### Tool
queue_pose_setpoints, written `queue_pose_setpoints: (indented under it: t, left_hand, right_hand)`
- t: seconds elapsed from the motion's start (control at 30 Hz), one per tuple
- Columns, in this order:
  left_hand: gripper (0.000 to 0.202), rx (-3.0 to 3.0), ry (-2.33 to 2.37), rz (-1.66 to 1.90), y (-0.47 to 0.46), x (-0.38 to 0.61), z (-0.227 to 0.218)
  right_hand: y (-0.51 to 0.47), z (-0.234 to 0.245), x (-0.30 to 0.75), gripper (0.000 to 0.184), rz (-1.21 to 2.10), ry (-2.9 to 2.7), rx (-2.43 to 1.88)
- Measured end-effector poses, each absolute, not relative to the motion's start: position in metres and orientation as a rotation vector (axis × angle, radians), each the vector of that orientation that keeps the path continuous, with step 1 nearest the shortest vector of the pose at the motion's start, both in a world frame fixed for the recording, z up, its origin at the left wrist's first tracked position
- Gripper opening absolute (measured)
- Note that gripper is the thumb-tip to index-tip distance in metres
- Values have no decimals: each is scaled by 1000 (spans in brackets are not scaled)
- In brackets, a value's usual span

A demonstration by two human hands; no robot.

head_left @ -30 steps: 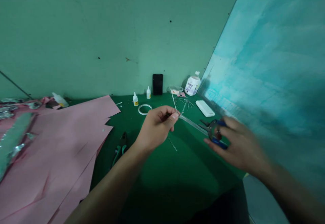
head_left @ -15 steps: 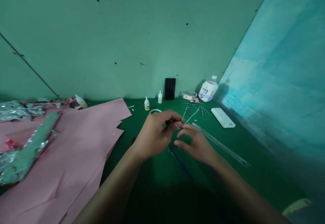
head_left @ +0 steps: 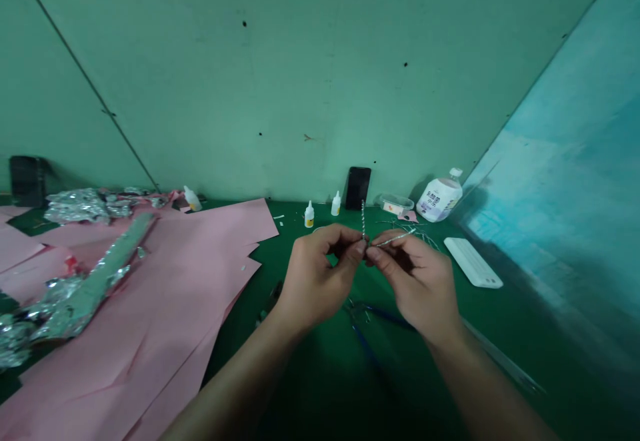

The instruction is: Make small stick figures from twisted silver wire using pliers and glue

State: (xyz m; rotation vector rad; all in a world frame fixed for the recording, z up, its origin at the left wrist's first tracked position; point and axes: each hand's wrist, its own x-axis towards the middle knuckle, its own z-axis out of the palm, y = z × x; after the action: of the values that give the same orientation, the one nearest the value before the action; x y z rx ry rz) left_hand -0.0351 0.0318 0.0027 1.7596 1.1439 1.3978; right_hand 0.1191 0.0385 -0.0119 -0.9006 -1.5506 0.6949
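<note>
Between thumb and fingers, my left hand [head_left: 320, 274] pinches a piece of twisted silver wire [head_left: 363, 218] whose spiralled end stands upright. My right hand [head_left: 420, 278] is closed on a second twisted strand [head_left: 397, 238], which slants up to the right across the fingers. The two hands' fingertips almost meet; whether the strands are joined there is hidden. Below the hands lie pliers [head_left: 367, 341] with dark blue handles, their jaws pointing away from me. More thin wires [head_left: 420, 233] lie on the green table behind my right hand, partly covered by it.
Pink paper sheets [head_left: 165, 281] cover the left, with a foil-edged green strip [head_left: 100, 281] and crumpled foil [head_left: 80, 205]. Small glue bottles [head_left: 309, 215], a black phone [head_left: 358, 188], a plastic tub [head_left: 395, 204] and a drink bottle [head_left: 440, 196] stand along the wall. A white case [head_left: 473, 262] lies right.
The view has shifted left. My right hand has closed from a looser, spread pose and now grips a twisted strand beside my left fingertips. The pliers show more fully.
</note>
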Motion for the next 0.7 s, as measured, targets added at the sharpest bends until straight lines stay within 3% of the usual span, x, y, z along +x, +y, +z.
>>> queue_pose_setpoints:
  t: [0.37, 0.7]
  left_hand:
    - [17, 1162, 992, 1347, 38, -26, -6]
    - [19, 1366, 963, 1277, 39, -34, -2]
  right_hand:
    - [54, -16, 116, 3, 475, -1649, -919]
    - [61, -32, 119, 3, 1035, -1320, -742]
